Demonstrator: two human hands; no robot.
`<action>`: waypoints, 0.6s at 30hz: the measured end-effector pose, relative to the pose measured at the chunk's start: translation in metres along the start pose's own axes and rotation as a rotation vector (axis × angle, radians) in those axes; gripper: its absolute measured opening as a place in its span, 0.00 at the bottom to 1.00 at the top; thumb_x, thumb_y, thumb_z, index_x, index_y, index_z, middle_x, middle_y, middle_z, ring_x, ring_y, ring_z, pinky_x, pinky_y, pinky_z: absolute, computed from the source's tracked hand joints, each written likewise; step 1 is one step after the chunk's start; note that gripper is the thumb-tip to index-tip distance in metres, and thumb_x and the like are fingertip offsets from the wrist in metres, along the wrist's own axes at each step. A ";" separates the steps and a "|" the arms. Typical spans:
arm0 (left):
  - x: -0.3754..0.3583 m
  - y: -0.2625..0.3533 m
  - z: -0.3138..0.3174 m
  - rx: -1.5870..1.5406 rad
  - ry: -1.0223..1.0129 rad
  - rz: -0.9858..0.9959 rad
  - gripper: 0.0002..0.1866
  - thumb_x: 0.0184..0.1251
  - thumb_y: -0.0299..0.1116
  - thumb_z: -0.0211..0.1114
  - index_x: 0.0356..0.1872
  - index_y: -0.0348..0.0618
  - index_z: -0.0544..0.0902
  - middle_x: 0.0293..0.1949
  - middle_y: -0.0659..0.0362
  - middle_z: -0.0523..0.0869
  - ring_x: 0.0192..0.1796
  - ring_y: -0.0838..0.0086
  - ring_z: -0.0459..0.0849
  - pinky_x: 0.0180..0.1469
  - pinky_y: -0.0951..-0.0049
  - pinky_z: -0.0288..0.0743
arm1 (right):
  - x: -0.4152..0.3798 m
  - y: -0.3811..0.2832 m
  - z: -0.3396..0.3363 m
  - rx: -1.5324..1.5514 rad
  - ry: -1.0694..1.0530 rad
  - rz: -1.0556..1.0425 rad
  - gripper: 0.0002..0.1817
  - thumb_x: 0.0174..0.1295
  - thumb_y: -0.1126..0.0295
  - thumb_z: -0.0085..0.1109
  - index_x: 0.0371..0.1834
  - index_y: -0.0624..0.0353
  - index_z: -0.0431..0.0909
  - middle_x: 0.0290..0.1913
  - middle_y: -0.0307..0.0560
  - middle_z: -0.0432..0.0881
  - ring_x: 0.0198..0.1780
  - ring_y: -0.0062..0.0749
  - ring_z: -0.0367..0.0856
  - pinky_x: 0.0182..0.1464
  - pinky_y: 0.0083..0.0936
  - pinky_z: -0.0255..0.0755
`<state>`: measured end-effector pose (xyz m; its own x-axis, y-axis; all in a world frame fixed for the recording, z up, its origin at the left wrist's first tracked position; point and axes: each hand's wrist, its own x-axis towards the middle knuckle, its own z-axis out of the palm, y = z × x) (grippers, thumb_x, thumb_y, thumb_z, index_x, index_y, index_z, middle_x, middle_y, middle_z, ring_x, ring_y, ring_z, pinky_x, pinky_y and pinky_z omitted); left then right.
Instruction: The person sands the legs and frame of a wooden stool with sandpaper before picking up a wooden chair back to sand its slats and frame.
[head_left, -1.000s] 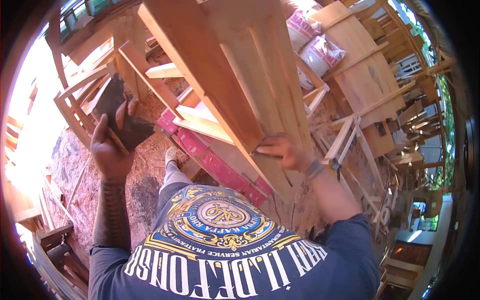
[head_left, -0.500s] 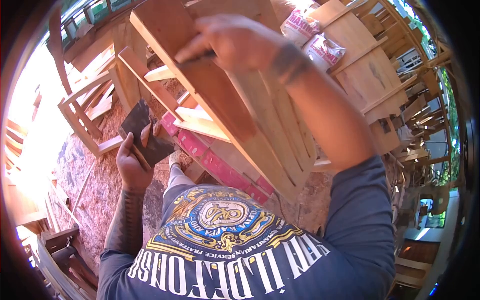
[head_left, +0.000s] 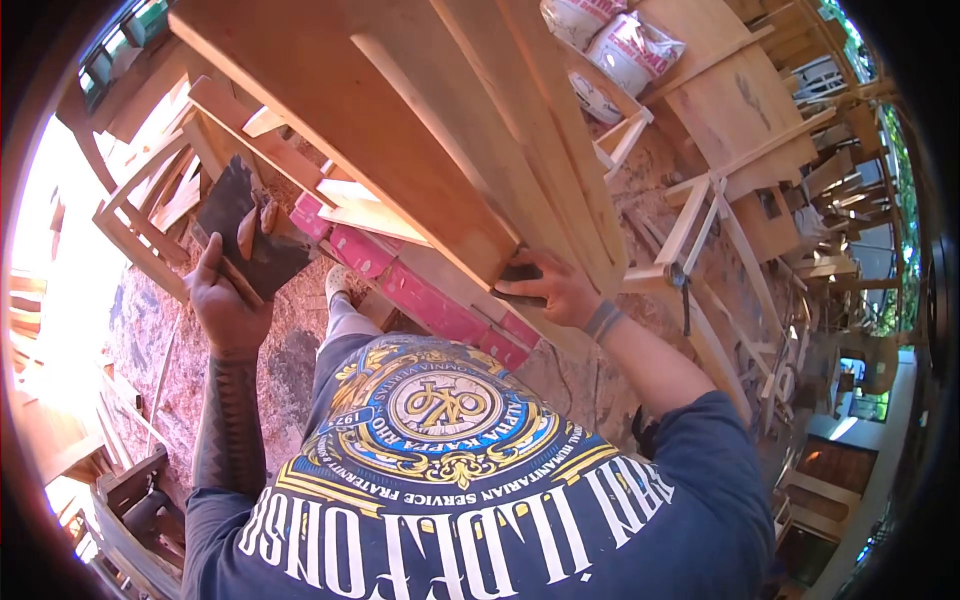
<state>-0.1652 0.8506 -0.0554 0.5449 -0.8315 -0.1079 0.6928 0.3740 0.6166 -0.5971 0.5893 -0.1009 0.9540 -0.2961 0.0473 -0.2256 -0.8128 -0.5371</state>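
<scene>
My left hand [head_left: 228,305] grips a dark, flat board [head_left: 235,215] by its near edge, thumb on top. Reddish-brown lumps [head_left: 258,222], putty-like, sit on that board. At the near end of a long wooden plank [head_left: 400,180], my right hand [head_left: 555,290] is closed on a small dark flat piece [head_left: 520,271], pressed to the plank's corner; its exact kind is hard to make out. The plank's upper face is reddish-brown near me, and paler grooved wood [head_left: 540,130] runs beside it.
Under the plank lies a pink-painted beam [head_left: 400,290]. Wooden frames stand at left [head_left: 145,225] and right [head_left: 690,230]. Plastic-wrapped white tubs [head_left: 635,50] sit at the back beside plywood sheets [head_left: 740,110]. Shavings and scraps cover the floor.
My right hand has come down from the plank's far part to its near end with the dark piece. My left hand and its board have shifted slightly left and up in view.
</scene>
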 end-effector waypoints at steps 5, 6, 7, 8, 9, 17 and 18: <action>-0.023 -0.018 0.035 -0.133 -0.062 -0.156 0.29 0.87 0.44 0.47 0.70 0.26 0.75 0.63 0.44 0.87 0.68 0.53 0.83 0.77 0.51 0.70 | -0.038 0.017 0.028 0.095 0.105 0.088 0.22 0.63 0.59 0.75 0.62 0.32 0.90 0.65 0.46 0.80 0.69 0.46 0.79 0.73 0.40 0.72; -0.028 -0.021 0.035 -0.159 -0.100 -0.196 0.30 0.87 0.45 0.46 0.71 0.26 0.74 0.64 0.43 0.86 0.68 0.53 0.83 0.78 0.52 0.69 | -0.044 0.018 0.028 0.072 0.081 0.093 0.22 0.63 0.60 0.75 0.62 0.33 0.90 0.65 0.46 0.81 0.68 0.46 0.79 0.73 0.40 0.72; -0.033 -0.027 0.035 -0.177 -0.134 -0.240 0.30 0.87 0.45 0.46 0.72 0.25 0.72 0.64 0.43 0.86 0.68 0.53 0.83 0.77 0.52 0.70 | -0.046 0.020 0.024 0.050 0.059 0.102 0.23 0.62 0.61 0.75 0.62 0.34 0.90 0.64 0.46 0.82 0.68 0.45 0.80 0.74 0.40 0.72; -0.039 -0.032 0.038 -0.193 -0.168 -0.288 0.31 0.87 0.46 0.46 0.72 0.24 0.71 0.64 0.43 0.86 0.67 0.53 0.83 0.76 0.52 0.71 | -0.049 0.023 0.019 0.036 -0.029 0.147 0.22 0.63 0.65 0.74 0.62 0.36 0.90 0.63 0.47 0.84 0.67 0.45 0.81 0.73 0.40 0.72; -0.050 -0.035 0.072 -0.090 0.145 -0.331 0.25 0.87 0.44 0.47 0.67 0.31 0.75 0.54 0.46 0.89 0.58 0.53 0.86 0.67 0.54 0.77 | -0.051 0.021 0.007 0.025 -0.119 0.195 0.22 0.65 0.68 0.73 0.62 0.38 0.90 0.61 0.48 0.86 0.66 0.45 0.82 0.73 0.40 0.72; -0.029 -0.058 0.129 -0.094 -0.257 -0.739 0.32 0.79 0.45 0.51 0.73 0.30 0.71 0.64 0.41 0.82 0.63 0.49 0.85 0.72 0.48 0.75 | 0.040 -0.077 -0.065 0.451 0.470 0.032 0.18 0.74 0.79 0.60 0.65 0.60 0.85 0.63 0.52 0.87 0.68 0.41 0.83 0.70 0.36 0.74; -0.023 -0.065 0.133 -0.063 -0.303 -0.787 0.32 0.79 0.44 0.51 0.75 0.30 0.70 0.68 0.39 0.81 0.65 0.48 0.84 0.73 0.47 0.75 | 0.038 -0.087 -0.068 0.498 0.601 0.012 0.19 0.76 0.77 0.59 0.68 0.64 0.81 0.65 0.53 0.86 0.68 0.40 0.83 0.71 0.35 0.74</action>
<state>-0.2855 0.7913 0.0105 -0.2517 -0.9298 -0.2686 0.8470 -0.3459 0.4037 -0.5552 0.6144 0.0053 0.6489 -0.6405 0.4108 0.0156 -0.5286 -0.8487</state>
